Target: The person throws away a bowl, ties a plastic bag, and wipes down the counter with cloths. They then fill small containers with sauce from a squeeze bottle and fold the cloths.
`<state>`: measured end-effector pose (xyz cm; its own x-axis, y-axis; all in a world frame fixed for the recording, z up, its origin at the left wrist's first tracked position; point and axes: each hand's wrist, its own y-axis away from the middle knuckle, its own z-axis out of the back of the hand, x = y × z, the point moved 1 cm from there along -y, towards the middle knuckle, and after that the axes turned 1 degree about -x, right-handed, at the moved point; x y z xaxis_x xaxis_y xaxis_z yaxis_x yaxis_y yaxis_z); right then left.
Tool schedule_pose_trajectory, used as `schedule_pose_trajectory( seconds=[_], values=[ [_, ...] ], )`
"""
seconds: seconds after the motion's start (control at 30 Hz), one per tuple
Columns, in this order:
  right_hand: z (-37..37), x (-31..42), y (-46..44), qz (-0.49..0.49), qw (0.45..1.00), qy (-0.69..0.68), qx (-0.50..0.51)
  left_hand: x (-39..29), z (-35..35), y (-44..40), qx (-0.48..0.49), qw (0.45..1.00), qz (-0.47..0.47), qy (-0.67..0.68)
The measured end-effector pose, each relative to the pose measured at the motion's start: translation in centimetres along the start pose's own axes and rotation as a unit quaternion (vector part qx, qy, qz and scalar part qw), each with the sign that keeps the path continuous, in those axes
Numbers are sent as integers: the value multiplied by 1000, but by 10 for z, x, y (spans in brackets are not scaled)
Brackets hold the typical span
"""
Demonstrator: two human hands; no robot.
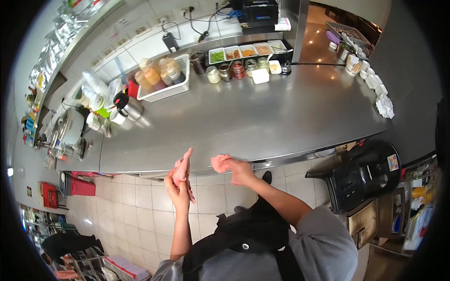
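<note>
The left hand grips a crumpled pink cloth, its fingers partly hidden by the folds; one end sticks up and another hangs below the hand. The right hand clasps a second cloth, also pink and bunched, whose full shape is hard to make out, as the hand covers part of it. The hands are apart, near the front edge of the counter, and both cloths are at that edge; whether either touches the metal, I cannot tell. Toward the back, the white basket holds bottles whose lower parts its wall hides. Beside it, jars stand before a row of trays; their labels, if any, are too small to read. The flask partly blocks the clutter behind it. The black chair is partly under the counter, and dark borders cut off the view's sides.
</note>
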<state>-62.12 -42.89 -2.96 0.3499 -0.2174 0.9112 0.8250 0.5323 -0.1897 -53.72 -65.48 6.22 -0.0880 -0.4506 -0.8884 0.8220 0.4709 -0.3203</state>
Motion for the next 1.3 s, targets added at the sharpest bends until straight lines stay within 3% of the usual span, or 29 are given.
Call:
schedule_pose_trajectory(
  seconds=[0.03,0.07,0.1,0.13,0.2,0.3,0.33,0.37,0.4,0.47,0.53,0.57,0.63,0.73,0.83,1.03,1.07,1.13,1.2,1.27,1.3],
  values=[
    [-5,-6,-2,5,1000,2,3,8,12,9,-17,1000,5,-2],
    [-9,-23,-8,-91,973,-208,-37,16,24,18,-33,999,9,-3],
    [-1,-16,-15,-183,892,-405,-76,18,35,25,-34,999,9,-1],
    [16,-9,-17,-182,851,-491,-46,21,45,31,-37,998,46,15],
    [44,3,-31,-185,793,-575,-82,18,53,38,-48,993,103,37],
    [91,-17,-50,-206,827,-502,-143,2,50,41,-61,988,126,60],
    [110,-27,-50,-214,932,-171,-236,2,48,42,-66,986,135,68],
    [124,-26,-52,-191,917,182,-297,3,41,40,-64,991,99,62],
    [123,-28,-55,-190,918,182,-297,3,34,37,-62,995,62,57],
    [100,-25,-56,-17,959,250,-132,-15,4,36,-46,991,106,71],
    [54,-44,-50,100,927,327,-157,-23,-34,31,-13,990,100,97],
    [45,-53,-50,95,927,327,-159,-27,-53,28,4,990,89,105],
    [49,-70,-58,76,899,424,-80,-35,-92,23,28,990,81,109],
    [110,-105,-82,42,901,432,-20,-49,-145,15,71,985,105,113],
    [206,-170,-93,-29,915,393,-89,-49,-188,8,108,975,142,133],
    [424,-253,-81,-89,875,442,-176,-17,-262,10,65,997,47,0],
    [460,-264,-76,-110,875,430,-193,-40,-276,11,70,985,150,44],
    [523,-324,-60,-175,830,462,-260,-24,-293,16,103,988,117,-10],
    [576,-340,-24,-302,716,563,-281,-17,-311,18,139,987,29,-72],
    [620,-346,32,-363,709,541,-268,-35,-328,16,144,986,27,-81],
    [633,-346,62,-405,678,549,-273,-42,-334,17,150,985,25,-86]
  ],
)
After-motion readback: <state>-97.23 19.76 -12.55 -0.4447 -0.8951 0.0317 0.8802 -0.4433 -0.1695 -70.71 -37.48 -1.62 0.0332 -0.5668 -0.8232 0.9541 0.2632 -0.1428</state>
